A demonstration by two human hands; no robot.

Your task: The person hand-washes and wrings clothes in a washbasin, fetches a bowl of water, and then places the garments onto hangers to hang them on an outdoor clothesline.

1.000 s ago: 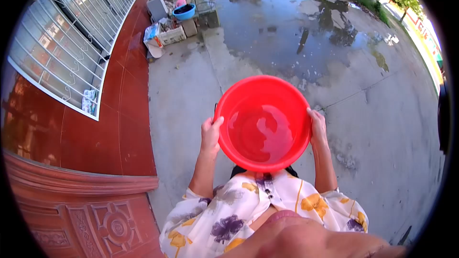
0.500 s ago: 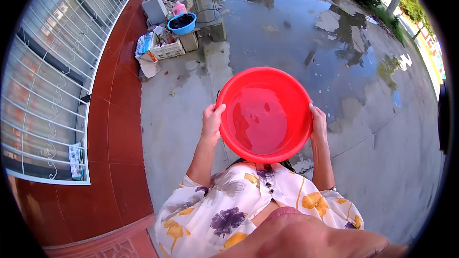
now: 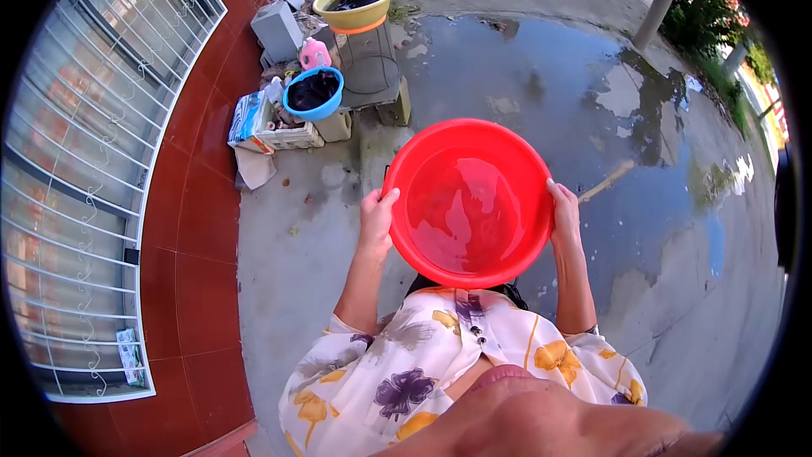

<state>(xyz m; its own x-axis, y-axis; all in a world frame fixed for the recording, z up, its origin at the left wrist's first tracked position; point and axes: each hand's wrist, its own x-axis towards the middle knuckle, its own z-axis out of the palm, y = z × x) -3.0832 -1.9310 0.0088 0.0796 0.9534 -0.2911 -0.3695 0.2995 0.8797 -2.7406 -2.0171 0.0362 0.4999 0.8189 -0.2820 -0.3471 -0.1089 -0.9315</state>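
Note:
A round red plastic basin with clear water in its bottom is held out in front of my body. My left hand grips its left rim, thumb over the edge. On the opposite side my right hand is closed on the rim in the same way. The fingers of both hands are partly hidden under the basin wall. Light reflections lie across the water.
A yellow basin with dark cloth sits on a stand ahead left. Lower down are a blue basin with dark cloth, a pink bottle and a cluttered box. A puddle spreads ahead. A red tiled wall runs along the left.
I have moved forward over the paved ground, so the yellow and blue basins look closer. The red basin stays in both hands, and the water's reflections have shifted.

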